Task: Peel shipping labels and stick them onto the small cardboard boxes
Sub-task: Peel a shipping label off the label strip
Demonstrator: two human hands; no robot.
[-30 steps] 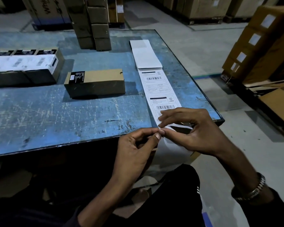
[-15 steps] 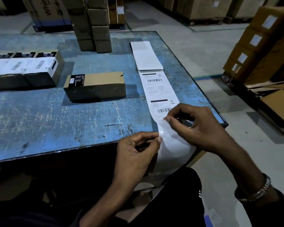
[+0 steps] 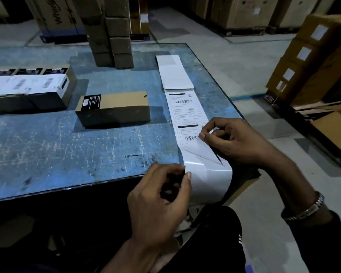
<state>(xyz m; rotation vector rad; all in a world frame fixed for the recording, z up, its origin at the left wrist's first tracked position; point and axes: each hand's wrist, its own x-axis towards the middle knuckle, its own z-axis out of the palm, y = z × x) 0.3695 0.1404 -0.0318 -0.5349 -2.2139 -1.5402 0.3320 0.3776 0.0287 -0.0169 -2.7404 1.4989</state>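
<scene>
Table [image 3: 47,146]: blue, scratched top; carries all items below.
Stack [image 3: 112,36]: brown cartons at the far edge.
Labelled boxes [image 3: 28,89]: row at far left, white labels on top.
Box [image 3: 114,109]: mid-table, unlabelled (only a black sticker at its left end).
Strip [image 3: 187,109]: runs along the table's right side and hangs over the near edge.
Label [image 3: 189,134]: nearest on the strip, lower corner lifted, apparently folded back.
Right hand [image 3: 236,140]: thumb and forefinger clamped on the lifted corner.
Left hand [image 3: 161,196]: fingers curled, thumb pinching the liner's left edge.

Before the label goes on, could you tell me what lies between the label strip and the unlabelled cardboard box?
Only bare blue table, in the head view; the label strip and the unlabelled cardboard box lie apart.
</scene>
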